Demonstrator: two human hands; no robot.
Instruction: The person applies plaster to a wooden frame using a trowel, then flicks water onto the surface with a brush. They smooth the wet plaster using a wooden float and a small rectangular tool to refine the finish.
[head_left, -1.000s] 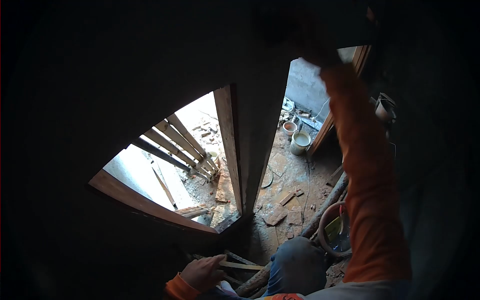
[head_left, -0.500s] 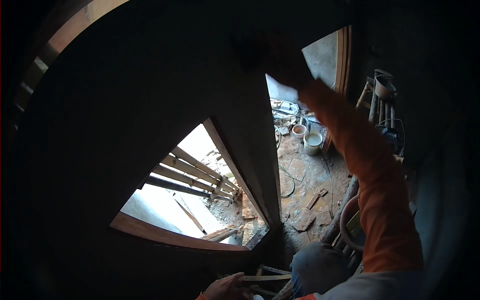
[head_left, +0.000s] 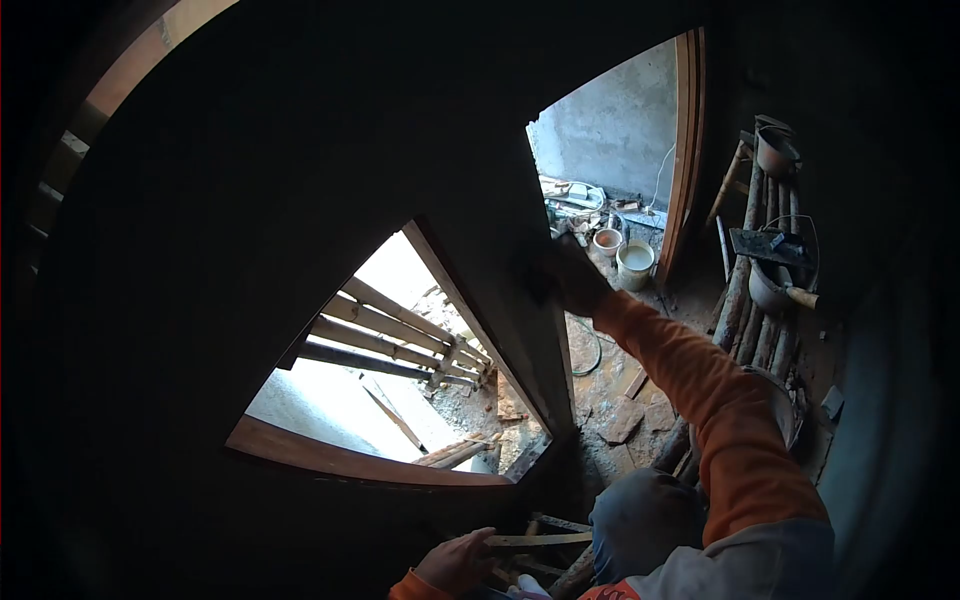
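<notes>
My right hand, at the end of an outstretched orange sleeve, is pressed close to the dark wall, on the strip between window and doorway. Its fingers are bent around a dark shape in deep shadow; what that is I cannot tell. Low in the view, my left hand has its fingers stretched out, with nothing seen in its grasp. The fingertips are right at the end of a thin wooden strip. Beside it is my knee in worn blue trousers.
A wood-framed window opens onto bamboo poles. Through the doorway stand a whitish bucket and a smaller pail on rubble-strewn ground. To the right, a pole bench carries a pot, a dark board and another vessel.
My right hand has swept down along the wall from high up to beside the doorway edge. The view has shifted slightly, showing more of the doorway and bench. My left hand stays low.
</notes>
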